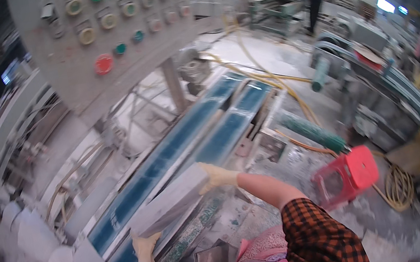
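Observation:
A long grey stone slab (169,201) is held over a conveyor with two blue belts (163,152). My left hand (145,247), in a pale glove, grips the slab's near left end. At the far right end my right hand (216,176), gloved the same way, is closed round the slab's edge. The slab lies slantwise across the nearer belt. Whether its underside touches the belt, I cannot tell. The fingers beneath the slab are partly hidden.
A control panel (151,46) with lit green buttons and a red one stands beyond the belts. To the right are a red plastic stool (348,177), a coiled yellow hose (397,188) and a green roller (313,133). Another person (314,0) stands far back. Pale slabs (46,247) lie at left.

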### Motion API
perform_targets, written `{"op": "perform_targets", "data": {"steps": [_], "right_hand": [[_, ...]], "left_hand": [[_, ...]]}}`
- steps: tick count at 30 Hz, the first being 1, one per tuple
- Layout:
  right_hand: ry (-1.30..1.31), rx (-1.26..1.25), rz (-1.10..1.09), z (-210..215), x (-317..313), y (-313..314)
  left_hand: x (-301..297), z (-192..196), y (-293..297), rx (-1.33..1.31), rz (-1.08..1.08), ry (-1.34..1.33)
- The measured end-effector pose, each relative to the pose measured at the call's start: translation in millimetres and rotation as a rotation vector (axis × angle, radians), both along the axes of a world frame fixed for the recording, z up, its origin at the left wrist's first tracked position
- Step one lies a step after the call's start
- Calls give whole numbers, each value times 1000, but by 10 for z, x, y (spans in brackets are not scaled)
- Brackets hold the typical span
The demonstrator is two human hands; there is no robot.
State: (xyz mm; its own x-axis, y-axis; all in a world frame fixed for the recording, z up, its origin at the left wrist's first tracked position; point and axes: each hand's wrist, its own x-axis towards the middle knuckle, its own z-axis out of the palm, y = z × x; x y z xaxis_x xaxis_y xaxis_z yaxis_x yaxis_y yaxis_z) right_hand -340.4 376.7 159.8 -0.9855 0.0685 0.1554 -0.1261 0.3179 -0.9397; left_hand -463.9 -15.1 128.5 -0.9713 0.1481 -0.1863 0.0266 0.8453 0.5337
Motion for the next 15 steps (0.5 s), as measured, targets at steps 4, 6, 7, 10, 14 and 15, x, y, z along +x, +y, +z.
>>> {"op": "perform_targets", "data": {"steps": [4, 6, 7, 10, 14, 15], "right_hand": [[-184, 221, -147, 23, 39, -87], [-136, 241, -104, 128, 129, -174], [-178, 187, -75, 188, 221, -254], [-373, 119, -369, 428, 648, -526], [-526, -420, -643, 635, 1837, -757], [-527, -442, -709, 674, 2161, -835]], "left_hand": [[-41, 31, -5, 121, -124, 58], [-95, 225, -9, 432, -332, -114], [-69, 342, -20, 683, -260, -253], [-229, 852, 27, 240, -641, -456], [96, 959, 142, 324, -456, -838], [203, 911, 286, 393, -414, -924]]}}
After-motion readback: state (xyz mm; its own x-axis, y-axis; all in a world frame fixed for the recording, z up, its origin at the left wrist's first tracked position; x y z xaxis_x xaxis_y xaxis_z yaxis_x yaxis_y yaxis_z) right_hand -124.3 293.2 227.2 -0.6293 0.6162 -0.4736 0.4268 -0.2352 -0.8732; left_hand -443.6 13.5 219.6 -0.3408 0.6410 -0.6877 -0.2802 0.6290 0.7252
